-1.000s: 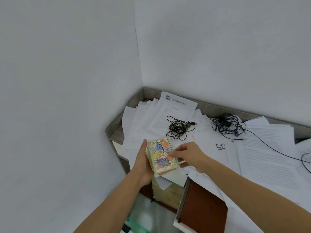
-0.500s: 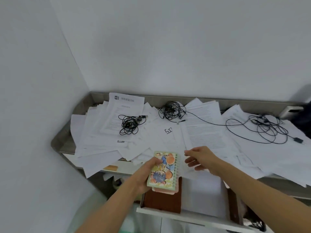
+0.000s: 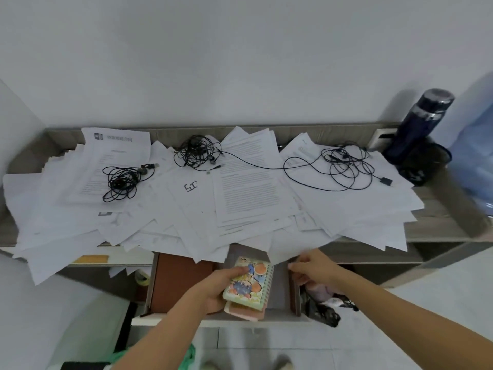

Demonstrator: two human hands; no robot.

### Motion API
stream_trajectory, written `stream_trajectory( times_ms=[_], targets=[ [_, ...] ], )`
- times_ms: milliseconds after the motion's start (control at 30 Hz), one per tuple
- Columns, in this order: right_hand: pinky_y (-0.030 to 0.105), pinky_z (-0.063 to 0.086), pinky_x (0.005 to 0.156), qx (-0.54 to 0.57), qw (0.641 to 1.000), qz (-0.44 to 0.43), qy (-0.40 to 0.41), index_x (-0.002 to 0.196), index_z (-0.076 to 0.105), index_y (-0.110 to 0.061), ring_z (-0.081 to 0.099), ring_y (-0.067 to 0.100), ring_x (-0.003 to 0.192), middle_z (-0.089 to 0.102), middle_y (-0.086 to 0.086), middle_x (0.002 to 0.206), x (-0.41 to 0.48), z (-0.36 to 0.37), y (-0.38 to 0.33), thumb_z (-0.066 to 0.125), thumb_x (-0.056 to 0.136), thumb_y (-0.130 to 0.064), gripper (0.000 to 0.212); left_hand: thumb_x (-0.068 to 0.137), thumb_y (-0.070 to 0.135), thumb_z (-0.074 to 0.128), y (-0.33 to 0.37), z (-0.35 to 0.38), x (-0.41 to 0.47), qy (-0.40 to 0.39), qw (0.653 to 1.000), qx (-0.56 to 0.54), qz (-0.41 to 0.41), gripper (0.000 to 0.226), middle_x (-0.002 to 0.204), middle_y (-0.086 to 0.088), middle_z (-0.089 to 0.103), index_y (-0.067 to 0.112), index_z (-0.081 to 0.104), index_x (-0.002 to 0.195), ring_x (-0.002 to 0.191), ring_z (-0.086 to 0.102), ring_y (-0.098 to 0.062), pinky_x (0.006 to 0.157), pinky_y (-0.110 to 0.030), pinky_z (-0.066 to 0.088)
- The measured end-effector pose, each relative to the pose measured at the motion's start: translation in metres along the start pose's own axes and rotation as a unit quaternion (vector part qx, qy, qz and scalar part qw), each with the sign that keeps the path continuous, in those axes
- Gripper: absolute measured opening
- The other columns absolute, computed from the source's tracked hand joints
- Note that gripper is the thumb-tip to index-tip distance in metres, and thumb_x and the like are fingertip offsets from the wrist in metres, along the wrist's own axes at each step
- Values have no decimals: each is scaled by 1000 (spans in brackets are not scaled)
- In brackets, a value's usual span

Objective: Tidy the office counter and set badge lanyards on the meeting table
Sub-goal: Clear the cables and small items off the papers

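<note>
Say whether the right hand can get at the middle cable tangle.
Probably yes: only flat papers lie between the right hand and the cable tangle; the left hand holds the notebook.

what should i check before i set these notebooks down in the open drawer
1. Left hand has a grip on the cartoon spiral notebook: ok.
2. Pink notebook stacked under it is held too: cannot tell.
3. Drawer open, with bare floor beside the notebooks: ok.
4. Brown book lies flat at the drawer's left, out of the way: ok.
5. Loose papers clear of the drawer: not ok, they overhang its back edge.
6. Right hand away from the drop spot: ok, it is at the drawer's right wall.
</note>
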State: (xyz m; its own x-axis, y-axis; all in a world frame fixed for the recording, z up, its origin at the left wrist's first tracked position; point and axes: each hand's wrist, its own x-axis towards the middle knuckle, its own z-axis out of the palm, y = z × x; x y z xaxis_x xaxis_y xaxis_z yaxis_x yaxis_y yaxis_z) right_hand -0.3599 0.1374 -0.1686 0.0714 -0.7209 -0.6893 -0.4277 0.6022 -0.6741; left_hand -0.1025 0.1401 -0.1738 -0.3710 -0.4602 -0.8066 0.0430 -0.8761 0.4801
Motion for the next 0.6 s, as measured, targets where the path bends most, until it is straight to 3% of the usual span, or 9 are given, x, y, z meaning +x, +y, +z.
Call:
stream_trajectory(
  times_ms=[100,167,300,400,467,533,600],
  targets=[
    [23,30,44,16,999,23,17,78,59,-6,47,14,52,52,11,68,2,-5,23,65,91,-15,17,87,18,68,-4,16,29,41,999,7,-4,39,113,-23,68,-4,62,119,105,66,-38,91,-49,53],
    [23,33,43,20,999,25,34,78,63,-9,49,16,56,55,8,68,4,-6,31,65,90,-16,15,86,15,70,-4,28,45,48,998,27,0,37,109,-22,70,-3,63,117,102,67,-37,91,-50,53],
    [21,42,49,24,998,45,37,84,63,-13,57,17,69,62,6,80,6,-10,45,62,94,-19,11,86,2,66,-20,51,76,110,991,65,45,27,96,-14,73,1,62,113,81,69,-25,61,-30,55],
    [26,43,55,24,998,53,32,86,64,-8,56,17,68,61,7,77,5,-11,60,62,94,-19,14,88,2,64,-35,62,84,143,982,111,58,19,98,-9,70,8,61,106,86,66,-21,70,-28,53],
    [30,46,62,18,997,62,32,87,66,-7,57,17,72,62,5,74,7,-12,70,62,94,-21,16,88,3,64,-38,64,86,181,960,199,74,16,102,-7,68,12,60,100,92,65,-22,75,-30,54],
    [30,47,63,6,997,71,33,93,67,-3,57,18,73,62,5,73,11,-11,76,58,96,-18,18,87,2,60,-37,66,85,204,943,253,67,18,109,-12,67,6,61,105,92,65,-25,71,-31,59],
    [27,46,58,0,997,76,15,97,67,-5,56,17,67,60,4,70,16,-8,74,50,96,-12,18,89,-8,50,-35,71,79,185,954,233,39,25,113,-19,63,-3,56,113,83,65,-27,59,-27,59]
  ],
)
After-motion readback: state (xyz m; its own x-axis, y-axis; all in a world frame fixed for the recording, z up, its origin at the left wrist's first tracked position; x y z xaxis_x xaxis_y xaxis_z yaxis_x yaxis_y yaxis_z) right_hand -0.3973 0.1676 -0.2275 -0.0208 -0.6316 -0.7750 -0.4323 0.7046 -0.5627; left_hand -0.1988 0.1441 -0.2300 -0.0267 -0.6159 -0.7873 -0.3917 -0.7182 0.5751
